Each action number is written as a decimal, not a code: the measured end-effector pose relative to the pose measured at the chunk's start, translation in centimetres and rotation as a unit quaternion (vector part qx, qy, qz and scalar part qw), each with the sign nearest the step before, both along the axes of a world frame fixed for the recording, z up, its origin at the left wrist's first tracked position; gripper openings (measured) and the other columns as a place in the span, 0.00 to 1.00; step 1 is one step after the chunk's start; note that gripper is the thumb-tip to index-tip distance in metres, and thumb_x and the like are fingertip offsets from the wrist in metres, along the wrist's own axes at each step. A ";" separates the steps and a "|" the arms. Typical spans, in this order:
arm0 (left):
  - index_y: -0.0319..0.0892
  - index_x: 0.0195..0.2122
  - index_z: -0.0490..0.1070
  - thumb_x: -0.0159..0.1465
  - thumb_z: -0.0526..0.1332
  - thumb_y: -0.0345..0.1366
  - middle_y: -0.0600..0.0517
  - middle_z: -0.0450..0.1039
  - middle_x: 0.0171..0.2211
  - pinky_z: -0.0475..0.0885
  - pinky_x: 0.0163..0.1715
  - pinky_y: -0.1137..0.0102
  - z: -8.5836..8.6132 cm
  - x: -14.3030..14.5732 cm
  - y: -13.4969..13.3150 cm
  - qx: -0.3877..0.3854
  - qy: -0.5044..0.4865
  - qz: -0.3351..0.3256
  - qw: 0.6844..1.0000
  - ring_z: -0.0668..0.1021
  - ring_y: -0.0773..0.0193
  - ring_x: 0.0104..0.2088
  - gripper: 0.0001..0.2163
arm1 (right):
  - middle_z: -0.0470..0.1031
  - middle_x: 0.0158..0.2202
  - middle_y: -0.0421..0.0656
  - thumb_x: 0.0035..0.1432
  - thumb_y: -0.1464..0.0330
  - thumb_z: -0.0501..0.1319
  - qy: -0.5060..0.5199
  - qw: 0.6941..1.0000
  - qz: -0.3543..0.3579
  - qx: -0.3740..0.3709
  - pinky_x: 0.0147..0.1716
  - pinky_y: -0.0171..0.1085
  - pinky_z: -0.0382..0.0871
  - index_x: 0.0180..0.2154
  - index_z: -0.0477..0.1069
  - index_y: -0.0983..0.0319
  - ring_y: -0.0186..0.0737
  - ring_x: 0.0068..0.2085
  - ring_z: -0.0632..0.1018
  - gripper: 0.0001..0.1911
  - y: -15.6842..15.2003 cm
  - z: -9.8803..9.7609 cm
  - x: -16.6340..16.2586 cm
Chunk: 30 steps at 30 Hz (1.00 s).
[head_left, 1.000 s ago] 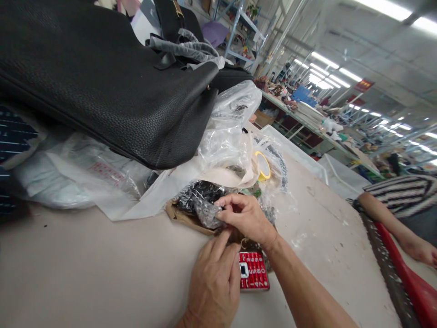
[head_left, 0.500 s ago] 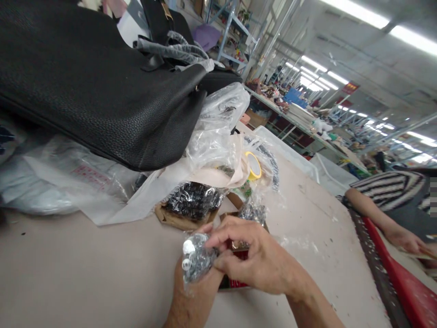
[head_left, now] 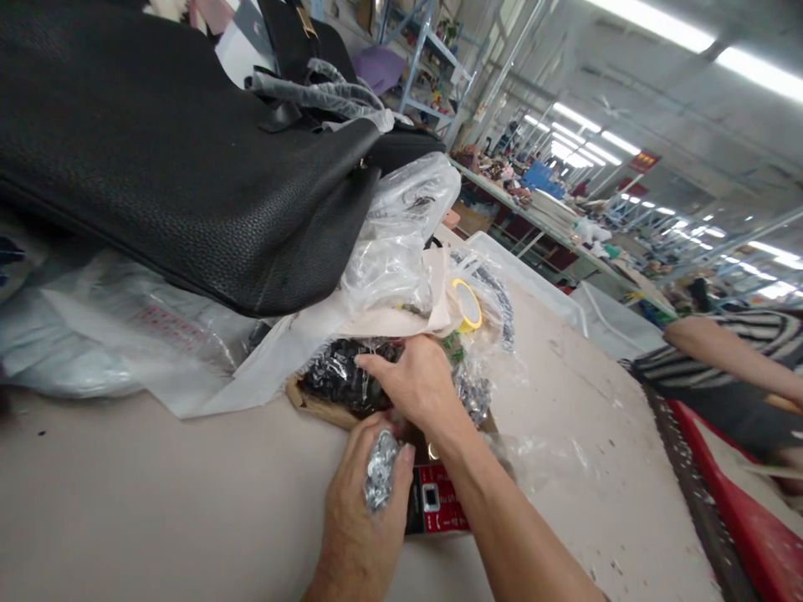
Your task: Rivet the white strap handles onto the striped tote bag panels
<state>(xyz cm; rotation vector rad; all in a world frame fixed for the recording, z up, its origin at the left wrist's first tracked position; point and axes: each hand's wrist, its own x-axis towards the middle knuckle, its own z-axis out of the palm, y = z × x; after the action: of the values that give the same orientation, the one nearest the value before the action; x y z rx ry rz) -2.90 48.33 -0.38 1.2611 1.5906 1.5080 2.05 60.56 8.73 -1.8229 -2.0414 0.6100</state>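
My left hand is closed round a small clear plastic packet of shiny metal bits, low on the beige table. My right hand reaches forward and rests on a plastic bag of black parts that lies on a piece of brown cardboard; its fingers curl over the bag, and I cannot see whether they grip it. A red push-button phone lies beside my left hand, partly under my right forearm.
A large black leather handbag lies across the back left on white plastic bags. Crumpled clear bags and a yellow tape roll sit behind. Another person's arm in a striped sleeve is at the right, by a red edge.
My left hand took the small packet alone and lowered it beside the phone. My right hand let go and reached forward onto the bag of black parts.
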 end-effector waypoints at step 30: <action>0.47 0.47 0.72 0.69 0.60 0.36 0.52 0.78 0.46 0.77 0.51 0.73 0.0 0.1 -0.5 0.023 0.064 0.018 0.998 0.81 0.67 0.47 0.07 | 0.81 0.43 0.50 0.62 0.61 0.57 0.251 0.966 -0.024 0.063 0.39 0.44 0.77 0.41 0.74 0.58 0.50 0.44 0.81 0.11 5.8 1.9 3.8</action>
<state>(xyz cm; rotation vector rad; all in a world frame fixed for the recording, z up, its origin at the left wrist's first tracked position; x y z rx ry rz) -2.77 47.84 -0.37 1.3871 1.6757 1.5211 5.86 66.41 10.64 -1.4538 -1.6501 0.8111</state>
